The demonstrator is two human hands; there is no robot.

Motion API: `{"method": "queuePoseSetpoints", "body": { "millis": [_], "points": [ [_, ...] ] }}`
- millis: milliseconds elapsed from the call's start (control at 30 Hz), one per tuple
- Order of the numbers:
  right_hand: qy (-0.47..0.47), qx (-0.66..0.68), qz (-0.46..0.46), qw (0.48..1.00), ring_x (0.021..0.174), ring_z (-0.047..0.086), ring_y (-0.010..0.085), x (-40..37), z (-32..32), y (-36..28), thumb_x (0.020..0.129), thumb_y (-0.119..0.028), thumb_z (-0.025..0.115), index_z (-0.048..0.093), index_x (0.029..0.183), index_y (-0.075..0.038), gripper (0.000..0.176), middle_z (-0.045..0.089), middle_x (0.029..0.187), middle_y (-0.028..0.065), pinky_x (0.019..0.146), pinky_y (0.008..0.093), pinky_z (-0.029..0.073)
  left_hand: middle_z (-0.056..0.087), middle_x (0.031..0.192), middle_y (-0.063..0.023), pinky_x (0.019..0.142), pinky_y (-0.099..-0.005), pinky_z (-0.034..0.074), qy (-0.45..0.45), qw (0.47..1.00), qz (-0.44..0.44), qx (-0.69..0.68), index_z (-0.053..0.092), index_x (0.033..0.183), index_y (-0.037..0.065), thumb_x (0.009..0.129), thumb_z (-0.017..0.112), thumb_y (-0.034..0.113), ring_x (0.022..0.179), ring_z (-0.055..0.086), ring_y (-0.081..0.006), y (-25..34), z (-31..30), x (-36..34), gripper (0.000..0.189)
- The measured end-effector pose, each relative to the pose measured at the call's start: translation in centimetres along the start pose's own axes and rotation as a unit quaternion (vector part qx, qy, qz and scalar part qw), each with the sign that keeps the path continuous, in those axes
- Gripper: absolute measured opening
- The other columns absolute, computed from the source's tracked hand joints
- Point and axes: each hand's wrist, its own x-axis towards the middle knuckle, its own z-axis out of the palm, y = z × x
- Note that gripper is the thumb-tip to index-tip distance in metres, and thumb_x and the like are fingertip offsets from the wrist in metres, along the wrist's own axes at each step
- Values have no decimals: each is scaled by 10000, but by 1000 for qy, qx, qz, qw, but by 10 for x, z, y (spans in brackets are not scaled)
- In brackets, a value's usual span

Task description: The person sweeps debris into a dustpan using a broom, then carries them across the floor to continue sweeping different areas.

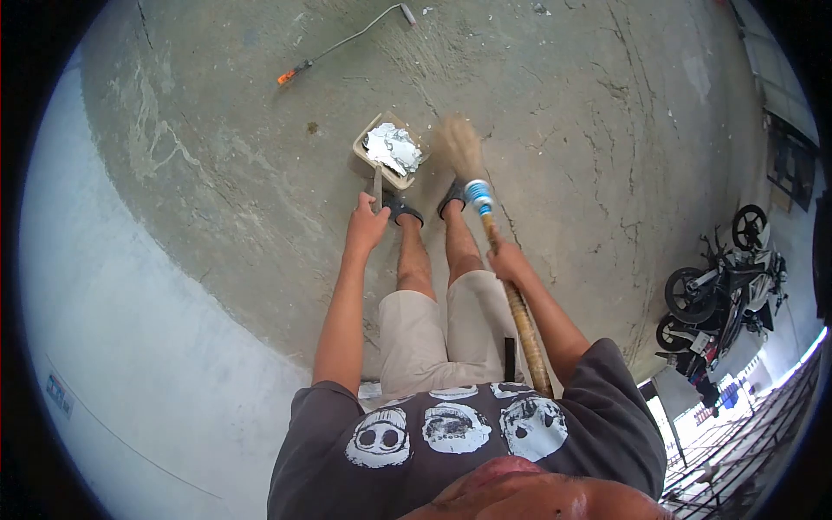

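My left hand (367,224) is closed around the stick handle of a tan, box-shaped dustpan (358,151). Crumpled white scraps (392,147) lie inside the dustpan. In my right hand (510,263) is the bamboo-like shaft of a broom (525,334), bound with blue and white tape near its head. The broom's straw bristles (460,147) are just right of the dustpan, in front of my feet, and blurred. A small gap shows between bristles and dustpan.
A paint roller frame (351,38) with an orange-ended handle lies on the cracked concrete floor (260,173) ahead. To the left rises a pale wall (130,347). Motorcycles (724,290) stand at the right. My sandaled feet (403,211) are close behind the dustpan.
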Motion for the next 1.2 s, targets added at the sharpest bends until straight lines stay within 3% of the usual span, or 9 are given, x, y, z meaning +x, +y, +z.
{"method": "queuePoseSetpoints", "body": {
  "millis": [67, 100, 233, 500, 600, 933, 1033, 1100, 1200],
  "points": [
    [-52, 6, -67, 996, 535, 626, 288, -12, 14, -15, 843, -158, 506, 217, 1469, -145, 690, 639, 833, 262, 549, 396, 525, 594, 1003, -323, 834, -488, 447, 0, 1000, -4, -1, 420, 1125, 18, 789, 594, 289, 977, 563, -477, 1, 0, 0, 466],
    [-106, 42, -19, 993, 514, 617, 272, -30, -7, -42, 839, -153, 504, 220, 1469, -147, 691, 641, 852, 255, 539, 385, 523, 594, 1004, -320, 834, -488, 445, -1, 1000, -8, -2, 420, 1121, 17, 787, 596, 289, 979, 562, -474, 1, -1, -1, 465],
    [-118, 62, -10, 991, 499, 610, 258, -44, -31, -55, 839, -145, 502, 216, 1470, -151, 693, 642, 853, 243, 535, 377, 523, 597, 993, -311, 833, -489, 443, -10, 1000, -13, 5, 421, 1112, 16, 785, 596, 284, 971, 561, -475, 0, -3, -2, 457],
    [20, 30, 12, 999, 637, 654, 335, -19, -91, -68, 832, -139, 493, 230, 1459, -132, 680, 648, 826, 252, 631, 431, 531, 605, 970, -311, 809, -509, 445, 8, 1000, 3, -9, 418, 1110, 29, 787, 588, 291, 943, 567, -485, -5, 0, -5, 450],
    [75, -22, -3, 997, 532, 629, 289, 13, -89, -59, 854, -149, 496, 203, 1470, -137, 682, 643, 785, 241, 551, 418, 524, 610, 967, -311, 811, -514, 445, 9, 1000, 2, -6, 414, 1116, 32, 785, 589, 298, 941, 570, -485, -1, 1, -4, 459],
    [-101, 44, -5, 994, 521, 623, 269, -45, -38, -85, 827, -133, 475, 235, 1461, -115, 678, 639, 789, 231, 514, 386, 511, 614, 975, -306, 814, -505, 456, 2, 1000, -15, 1, 419, 1126, 38, 792, 598, 320, 958, 573, -473, 5, 1, -3, 472],
    [-86, 49, -10, 995, 516, 619, 278, -50, -41, -93, 829, -141, 488, 241, 1461, -128, 679, 637, 789, 241, 527, 392, 513, 614, 986, -302, 821, -502, 459, 12, 1000, -8, -2, 424, 1129, 39, 789, 605, 319, 965, 574, -469, 3, -1, -6, 476],
    [9, 6, -117, 993, 514, 619, 286, -31, -41, -87, 831, -142, 496, 249, 1458, -134, 674, 636, 779, 250, 541, 390, 518, 614, 996, -297, 824, -500, 458, 12, 1000, -8, -2, 426, 1129, 39, 787, 613, 320, 966, 576, -465, 3, -1, -7, 481],
    [22, -9, -105, 994, 532, 628, 299, -4, -63, -118, 832, -146, 504, 266, 1448, -123, 661, 637, 781, 259, 549, 398, 522, 613, 1003, -297, 826, -497, 459, 9, 1000, -10, -2, 428, 1128, 36, 786, 613, 324, 968, 577, -463, 0, 0, -8, 483]
  ]
}}
